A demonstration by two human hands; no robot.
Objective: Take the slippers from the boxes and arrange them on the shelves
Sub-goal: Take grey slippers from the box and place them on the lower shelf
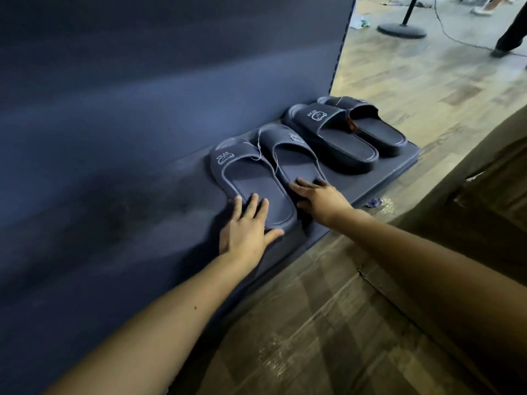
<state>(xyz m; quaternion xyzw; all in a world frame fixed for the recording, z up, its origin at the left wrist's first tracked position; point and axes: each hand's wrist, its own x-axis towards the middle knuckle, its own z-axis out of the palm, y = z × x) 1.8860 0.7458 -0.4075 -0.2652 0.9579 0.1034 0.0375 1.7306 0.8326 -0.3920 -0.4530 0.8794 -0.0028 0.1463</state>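
Note:
Two pairs of dark blue slippers with a small white bear print lie on the low dark blue shelf (176, 195). The near pair is a left slipper (251, 183) and a right slipper (291, 158), side by side. My left hand (246, 226) rests with straight fingers on the heel of the left one. My right hand (319, 198) touches the heel of the right one, fingers spread. The far pair (350, 135) lies beyond, at the shelf's right end, one slipper overlapping the other.
A dark blue back panel (171, 67) rises behind the shelf. A brown cardboard box (484, 195) stands at the right, its flap near my right forearm. Wood-pattern floor (328, 323) lies below. A round stand base (402, 29) and someone's feet are far back right.

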